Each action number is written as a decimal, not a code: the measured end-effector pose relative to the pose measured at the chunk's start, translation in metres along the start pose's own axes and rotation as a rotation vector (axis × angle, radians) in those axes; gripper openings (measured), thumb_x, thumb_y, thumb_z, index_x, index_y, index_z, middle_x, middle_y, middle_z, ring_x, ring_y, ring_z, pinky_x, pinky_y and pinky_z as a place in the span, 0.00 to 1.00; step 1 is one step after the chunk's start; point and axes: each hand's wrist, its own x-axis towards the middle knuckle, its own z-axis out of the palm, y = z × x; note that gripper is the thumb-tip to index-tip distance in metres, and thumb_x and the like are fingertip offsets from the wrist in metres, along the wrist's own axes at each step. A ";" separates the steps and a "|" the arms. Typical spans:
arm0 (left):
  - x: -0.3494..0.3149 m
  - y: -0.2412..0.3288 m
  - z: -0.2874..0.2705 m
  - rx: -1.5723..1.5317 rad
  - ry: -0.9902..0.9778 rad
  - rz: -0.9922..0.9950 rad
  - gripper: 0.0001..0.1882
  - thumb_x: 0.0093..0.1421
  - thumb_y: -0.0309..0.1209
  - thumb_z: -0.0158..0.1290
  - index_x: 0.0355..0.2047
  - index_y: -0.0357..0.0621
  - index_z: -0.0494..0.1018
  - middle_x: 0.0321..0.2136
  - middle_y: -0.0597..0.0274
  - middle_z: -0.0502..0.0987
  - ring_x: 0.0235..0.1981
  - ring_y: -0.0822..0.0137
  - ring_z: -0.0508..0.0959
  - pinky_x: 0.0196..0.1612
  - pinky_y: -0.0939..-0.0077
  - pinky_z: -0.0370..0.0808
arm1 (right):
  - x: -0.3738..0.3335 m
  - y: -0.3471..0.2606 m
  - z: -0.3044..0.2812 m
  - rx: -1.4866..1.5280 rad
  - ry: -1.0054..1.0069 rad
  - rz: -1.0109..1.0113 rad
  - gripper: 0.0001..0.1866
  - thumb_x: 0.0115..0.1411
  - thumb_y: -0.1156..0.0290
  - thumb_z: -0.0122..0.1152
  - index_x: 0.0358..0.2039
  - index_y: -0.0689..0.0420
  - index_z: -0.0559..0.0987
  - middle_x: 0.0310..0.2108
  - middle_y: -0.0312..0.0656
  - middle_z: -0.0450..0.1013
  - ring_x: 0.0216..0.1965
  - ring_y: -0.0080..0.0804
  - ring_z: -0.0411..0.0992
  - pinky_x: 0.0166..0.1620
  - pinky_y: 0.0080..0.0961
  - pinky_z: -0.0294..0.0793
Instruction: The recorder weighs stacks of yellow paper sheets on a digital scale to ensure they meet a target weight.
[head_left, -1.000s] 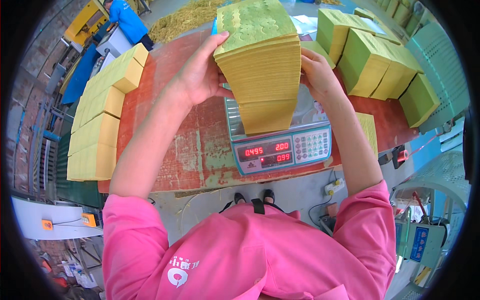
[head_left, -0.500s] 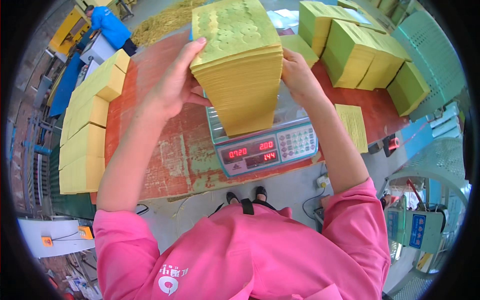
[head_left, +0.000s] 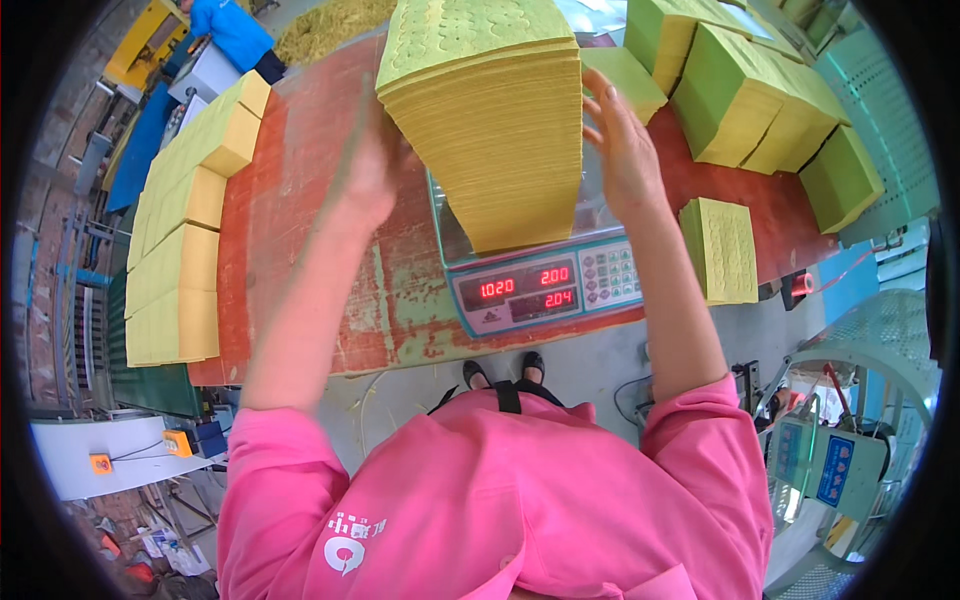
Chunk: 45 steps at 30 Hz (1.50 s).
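Currently, a tall stack of yellow sheets point(head_left: 490, 140) stands on a digital scale point(head_left: 545, 295) between two hands.
The left hand point(head_left: 372, 170), blurred, is near the stack's left side; I cannot tell how wide its fingers stand or whether they touch. The right hand point(head_left: 624, 145) has its fingers spread just beside the right side, gripping nothing. Red digits glow on the scale. On the worn red surface point(head_left: 330, 250), a smaller yellow stack point(head_left: 722, 250) sits to the right and yellow blocks point(head_left: 185, 255) line the left edge.
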 end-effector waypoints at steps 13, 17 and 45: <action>-0.028 -0.050 -0.021 -0.168 -0.010 -0.009 0.33 0.68 0.49 0.42 0.65 0.40 0.56 0.62 0.55 0.62 0.61 0.59 0.65 0.62 0.59 0.64 | -0.038 0.002 -0.013 0.055 0.086 -0.101 0.29 0.69 0.54 0.44 0.62 0.62 0.66 0.61 0.47 0.64 0.57 0.36 0.68 0.58 0.34 0.65; -0.084 -0.065 -0.109 0.011 0.319 -0.251 0.42 0.67 0.60 0.34 0.69 0.40 0.46 0.69 0.51 0.52 0.68 0.51 0.56 0.66 0.52 0.57 | -0.106 -0.006 -0.066 0.143 0.185 -0.015 0.23 0.70 0.61 0.41 0.56 0.65 0.70 0.53 0.51 0.71 0.50 0.40 0.74 0.54 0.33 0.69; -0.069 0.052 -0.046 0.413 -0.059 0.460 0.22 0.69 0.35 0.43 0.54 0.27 0.68 0.52 0.45 0.73 0.54 0.57 0.73 0.61 0.61 0.66 | -0.207 0.019 -0.086 0.307 0.357 0.253 0.14 0.68 0.73 0.45 0.48 0.66 0.75 0.38 0.45 0.77 0.38 0.34 0.77 0.46 0.30 0.75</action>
